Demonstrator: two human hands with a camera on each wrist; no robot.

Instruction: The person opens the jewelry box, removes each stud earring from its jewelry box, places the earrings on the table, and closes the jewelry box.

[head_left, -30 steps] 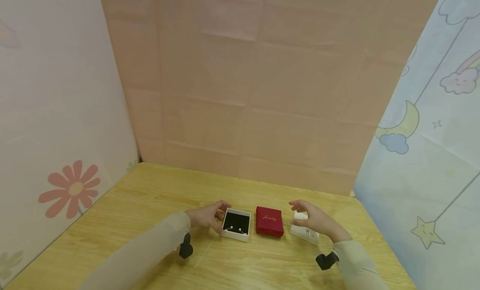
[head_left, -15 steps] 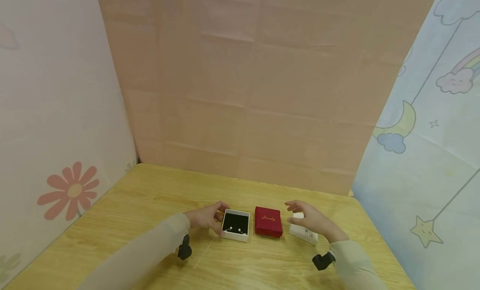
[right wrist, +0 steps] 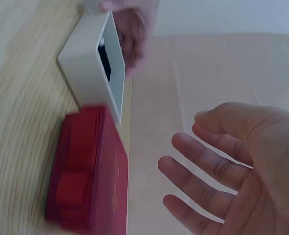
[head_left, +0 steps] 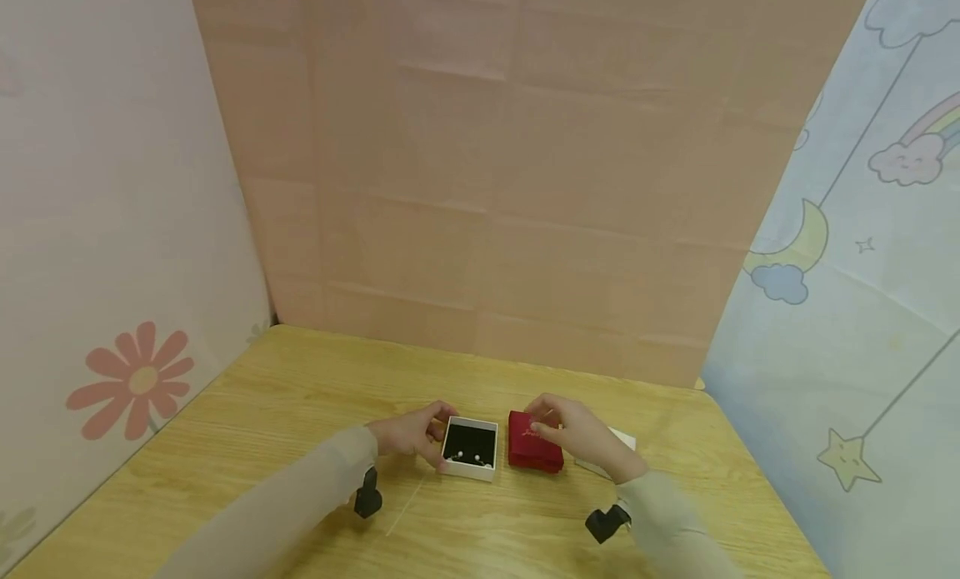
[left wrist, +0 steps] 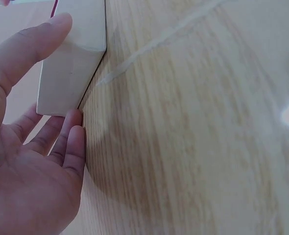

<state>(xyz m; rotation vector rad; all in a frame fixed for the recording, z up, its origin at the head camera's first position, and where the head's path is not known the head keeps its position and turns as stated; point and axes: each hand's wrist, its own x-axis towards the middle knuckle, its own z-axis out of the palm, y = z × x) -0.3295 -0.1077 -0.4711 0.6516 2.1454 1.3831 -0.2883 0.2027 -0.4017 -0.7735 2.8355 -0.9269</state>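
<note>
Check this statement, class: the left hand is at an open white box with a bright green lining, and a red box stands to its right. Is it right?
Not quite: the lining is black, not bright green, as the head view shows. The left hand is at the open white box, and the red box stands to its right.

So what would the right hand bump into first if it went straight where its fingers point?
Probably the red box just ahead; the right hand's height is unclear, so it might pass over toward the open white box.
</note>
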